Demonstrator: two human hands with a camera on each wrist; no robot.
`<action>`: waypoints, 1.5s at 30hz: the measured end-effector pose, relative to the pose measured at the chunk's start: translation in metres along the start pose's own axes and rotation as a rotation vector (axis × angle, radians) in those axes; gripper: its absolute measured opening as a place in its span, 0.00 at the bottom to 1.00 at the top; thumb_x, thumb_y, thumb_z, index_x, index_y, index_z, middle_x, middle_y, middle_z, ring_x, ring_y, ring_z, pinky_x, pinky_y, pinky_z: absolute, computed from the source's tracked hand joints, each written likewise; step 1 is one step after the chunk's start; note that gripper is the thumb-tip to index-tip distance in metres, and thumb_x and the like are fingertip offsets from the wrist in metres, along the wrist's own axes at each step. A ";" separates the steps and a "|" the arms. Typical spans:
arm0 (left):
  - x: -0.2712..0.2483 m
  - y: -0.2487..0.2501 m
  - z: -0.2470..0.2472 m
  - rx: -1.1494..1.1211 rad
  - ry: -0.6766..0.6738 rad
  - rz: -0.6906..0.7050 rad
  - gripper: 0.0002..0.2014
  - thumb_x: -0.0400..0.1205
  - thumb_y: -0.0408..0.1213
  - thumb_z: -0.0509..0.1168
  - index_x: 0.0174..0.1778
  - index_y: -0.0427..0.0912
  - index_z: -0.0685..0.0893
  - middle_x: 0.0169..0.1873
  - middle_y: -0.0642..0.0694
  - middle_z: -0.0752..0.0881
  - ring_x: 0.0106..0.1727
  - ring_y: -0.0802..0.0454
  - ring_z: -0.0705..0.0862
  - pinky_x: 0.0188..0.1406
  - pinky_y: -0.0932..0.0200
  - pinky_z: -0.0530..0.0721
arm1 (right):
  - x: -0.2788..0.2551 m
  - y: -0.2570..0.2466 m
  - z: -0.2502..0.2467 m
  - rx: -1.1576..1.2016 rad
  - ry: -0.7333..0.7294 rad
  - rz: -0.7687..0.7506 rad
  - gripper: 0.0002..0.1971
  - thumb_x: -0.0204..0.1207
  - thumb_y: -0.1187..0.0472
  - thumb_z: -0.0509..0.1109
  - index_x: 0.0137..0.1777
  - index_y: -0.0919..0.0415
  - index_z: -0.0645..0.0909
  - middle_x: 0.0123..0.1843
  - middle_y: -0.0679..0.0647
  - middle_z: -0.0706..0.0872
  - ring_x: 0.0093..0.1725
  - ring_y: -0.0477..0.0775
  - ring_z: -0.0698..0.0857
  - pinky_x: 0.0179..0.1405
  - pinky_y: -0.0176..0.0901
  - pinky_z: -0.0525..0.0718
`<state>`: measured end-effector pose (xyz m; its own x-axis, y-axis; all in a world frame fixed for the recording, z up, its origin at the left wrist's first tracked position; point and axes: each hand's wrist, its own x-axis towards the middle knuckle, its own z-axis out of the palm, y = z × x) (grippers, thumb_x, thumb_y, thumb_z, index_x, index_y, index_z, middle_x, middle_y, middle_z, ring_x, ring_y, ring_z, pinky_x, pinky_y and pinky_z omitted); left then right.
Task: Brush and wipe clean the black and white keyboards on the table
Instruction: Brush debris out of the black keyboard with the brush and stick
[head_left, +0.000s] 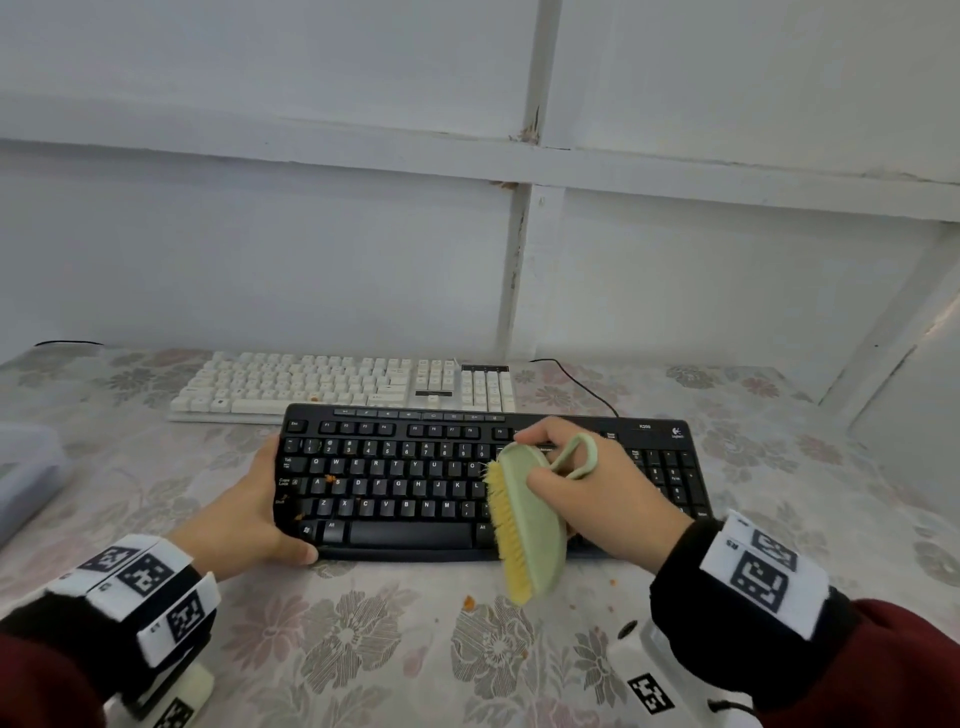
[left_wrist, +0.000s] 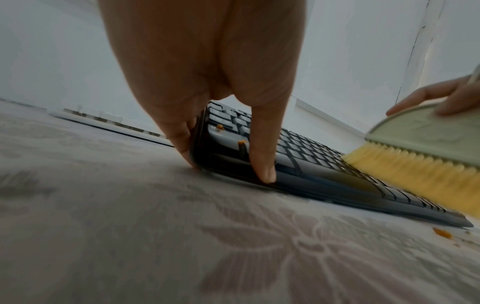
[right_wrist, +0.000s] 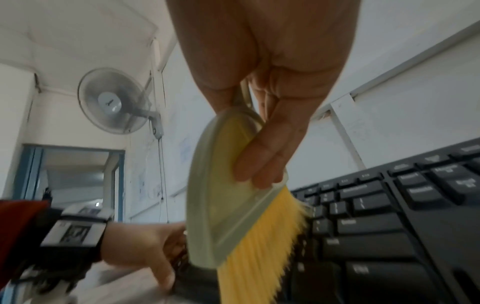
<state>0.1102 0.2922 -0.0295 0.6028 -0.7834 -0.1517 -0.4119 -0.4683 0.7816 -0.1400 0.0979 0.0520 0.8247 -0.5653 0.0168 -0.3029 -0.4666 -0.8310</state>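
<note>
Black keyboard (head_left: 415, 478) is lying on the floral tablecloth (head_left: 363, 649), just in front of the white keyboard (head_left: 332, 382). Left hand (head_left: 244, 514) is gripping its left end, thumb on the front edge. Right hand (head_left: 597, 493) is holding the green brush (head_left: 530, 525), yellow bristles facing the keys. Orange crumbs (head_left: 469, 603) are sitting on the cloth and keys.

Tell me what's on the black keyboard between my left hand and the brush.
In the head view, keys of the black keyboard with orange crumbs lie between the left hand and the brush.
</note>
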 end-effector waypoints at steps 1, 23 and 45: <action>0.000 0.000 0.000 0.002 -0.001 0.000 0.57 0.60 0.25 0.80 0.69 0.69 0.48 0.58 0.62 0.76 0.59 0.56 0.78 0.55 0.58 0.76 | 0.002 -0.003 -0.003 0.036 0.029 -0.008 0.14 0.76 0.66 0.62 0.58 0.50 0.79 0.43 0.53 0.84 0.35 0.49 0.80 0.29 0.36 0.81; 0.000 0.000 0.000 -0.008 -0.010 -0.027 0.60 0.60 0.26 0.81 0.76 0.63 0.47 0.59 0.58 0.76 0.59 0.53 0.79 0.56 0.56 0.77 | 0.010 -0.010 -0.016 0.141 0.180 -0.057 0.14 0.77 0.68 0.62 0.56 0.50 0.80 0.37 0.47 0.83 0.28 0.37 0.81 0.24 0.31 0.80; -0.001 0.003 0.001 0.023 0.004 -0.011 0.59 0.61 0.25 0.80 0.74 0.67 0.46 0.58 0.64 0.74 0.58 0.56 0.78 0.49 0.63 0.75 | 0.011 -0.010 -0.011 0.083 0.003 -0.015 0.12 0.79 0.66 0.62 0.59 0.53 0.78 0.44 0.50 0.83 0.35 0.45 0.83 0.25 0.31 0.80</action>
<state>0.1076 0.2917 -0.0273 0.6104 -0.7762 -0.1580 -0.4204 -0.4865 0.7659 -0.1332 0.0890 0.0664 0.8275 -0.5606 0.0313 -0.2494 -0.4169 -0.8740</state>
